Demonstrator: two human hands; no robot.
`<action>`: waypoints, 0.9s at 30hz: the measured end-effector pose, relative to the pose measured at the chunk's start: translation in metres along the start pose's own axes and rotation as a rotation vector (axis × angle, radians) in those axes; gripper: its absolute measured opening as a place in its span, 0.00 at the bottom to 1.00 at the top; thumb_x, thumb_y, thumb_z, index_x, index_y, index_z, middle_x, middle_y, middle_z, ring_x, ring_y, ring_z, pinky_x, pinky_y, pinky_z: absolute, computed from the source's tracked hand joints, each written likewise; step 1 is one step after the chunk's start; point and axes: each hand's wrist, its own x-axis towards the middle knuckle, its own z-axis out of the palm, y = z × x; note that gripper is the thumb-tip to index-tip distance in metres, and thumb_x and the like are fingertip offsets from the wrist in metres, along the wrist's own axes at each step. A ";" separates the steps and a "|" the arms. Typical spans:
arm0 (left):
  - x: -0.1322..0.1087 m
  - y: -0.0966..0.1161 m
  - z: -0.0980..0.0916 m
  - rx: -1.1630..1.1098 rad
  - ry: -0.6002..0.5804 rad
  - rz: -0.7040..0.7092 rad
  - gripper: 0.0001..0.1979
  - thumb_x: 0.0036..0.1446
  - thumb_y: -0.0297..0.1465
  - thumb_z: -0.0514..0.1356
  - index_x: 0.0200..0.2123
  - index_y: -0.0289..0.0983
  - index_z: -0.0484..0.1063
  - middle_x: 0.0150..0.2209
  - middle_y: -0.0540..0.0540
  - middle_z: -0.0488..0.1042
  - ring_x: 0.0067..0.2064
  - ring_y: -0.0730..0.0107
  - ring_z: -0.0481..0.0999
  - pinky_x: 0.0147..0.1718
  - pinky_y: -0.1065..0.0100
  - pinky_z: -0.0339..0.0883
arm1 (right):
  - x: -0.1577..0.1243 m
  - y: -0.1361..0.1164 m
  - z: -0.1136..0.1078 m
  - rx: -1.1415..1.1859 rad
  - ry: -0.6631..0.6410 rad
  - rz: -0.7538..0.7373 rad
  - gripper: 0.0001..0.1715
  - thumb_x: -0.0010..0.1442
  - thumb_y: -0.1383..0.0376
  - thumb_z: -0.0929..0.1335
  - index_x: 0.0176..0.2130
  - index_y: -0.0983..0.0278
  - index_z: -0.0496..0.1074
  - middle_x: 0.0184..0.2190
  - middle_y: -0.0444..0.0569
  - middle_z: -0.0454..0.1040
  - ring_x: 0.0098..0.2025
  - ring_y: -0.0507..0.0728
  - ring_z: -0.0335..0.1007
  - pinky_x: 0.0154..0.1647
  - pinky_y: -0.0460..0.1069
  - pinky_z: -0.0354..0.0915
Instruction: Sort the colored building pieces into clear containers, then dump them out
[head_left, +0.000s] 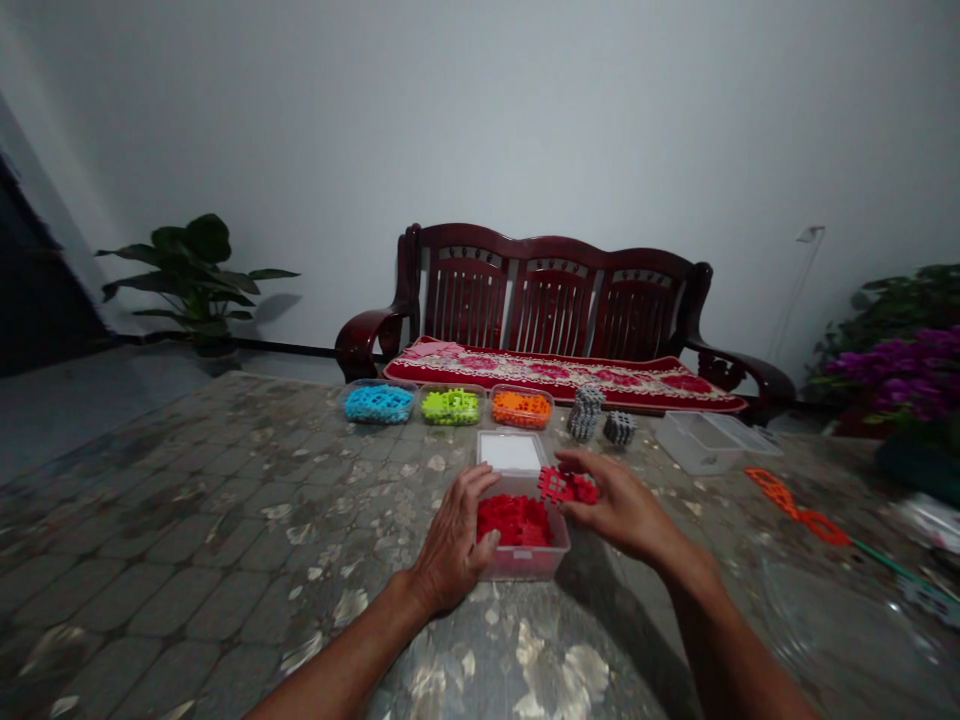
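Red plastic building pieces (514,520) fill a clear plastic box (525,566) in front of me, its white lid (513,451) tipped back on the far side. My left hand (459,540) grips the box's left wall, thumb over the near edge and fingers along the side. Above the right rim, my right hand (619,500) pinches several red interlocking pieces (566,486) between thumb and fingers. Whether those pieces are joined together, I cannot tell.
Behind the box stand tubs of blue pieces (379,404), lime green pieces (451,406) and orange pieces (521,408). Grey pieces (586,412) are stacked beside them. A see-through container (701,443) and an orange linked strip (795,505) lie right. A wooden bench (551,300) stands beyond.
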 end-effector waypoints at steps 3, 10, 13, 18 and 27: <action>0.001 0.001 -0.001 0.010 -0.008 0.003 0.27 0.65 0.35 0.51 0.66 0.40 0.53 0.64 0.35 0.59 0.66 0.49 0.61 0.64 0.43 0.57 | -0.003 -0.014 0.010 0.012 -0.040 -0.040 0.34 0.52 0.66 0.72 0.59 0.61 0.72 0.53 0.54 0.77 0.53 0.63 0.73 0.57 0.59 0.67; 0.000 0.001 -0.001 0.017 -0.006 0.011 0.27 0.65 0.34 0.51 0.66 0.40 0.53 0.64 0.35 0.59 0.67 0.49 0.60 0.65 0.43 0.56 | 0.001 -0.011 0.019 -0.063 -0.041 -0.066 0.33 0.51 0.71 0.71 0.57 0.61 0.74 0.53 0.53 0.77 0.56 0.63 0.70 0.59 0.58 0.64; 0.000 0.001 -0.001 0.013 -0.008 -0.003 0.27 0.64 0.33 0.51 0.66 0.39 0.53 0.64 0.35 0.59 0.67 0.49 0.60 0.65 0.43 0.56 | 0.004 0.001 0.007 -0.088 -0.001 -0.001 0.26 0.55 0.69 0.69 0.54 0.61 0.76 0.52 0.53 0.78 0.55 0.63 0.72 0.58 0.58 0.65; 0.001 0.001 -0.002 0.006 -0.007 0.009 0.27 0.64 0.32 0.52 0.66 0.40 0.53 0.64 0.36 0.60 0.66 0.49 0.60 0.64 0.43 0.56 | 0.008 0.034 0.001 -0.246 -0.058 0.229 0.30 0.55 0.66 0.69 0.58 0.66 0.74 0.55 0.59 0.77 0.59 0.68 0.71 0.60 0.60 0.63; 0.001 0.001 -0.002 -0.004 0.000 0.008 0.27 0.64 0.33 0.52 0.66 0.40 0.53 0.64 0.36 0.60 0.66 0.49 0.61 0.64 0.44 0.57 | 0.010 0.036 0.007 -0.407 -0.164 0.327 0.33 0.55 0.65 0.70 0.61 0.67 0.71 0.53 0.62 0.78 0.56 0.71 0.73 0.54 0.59 0.66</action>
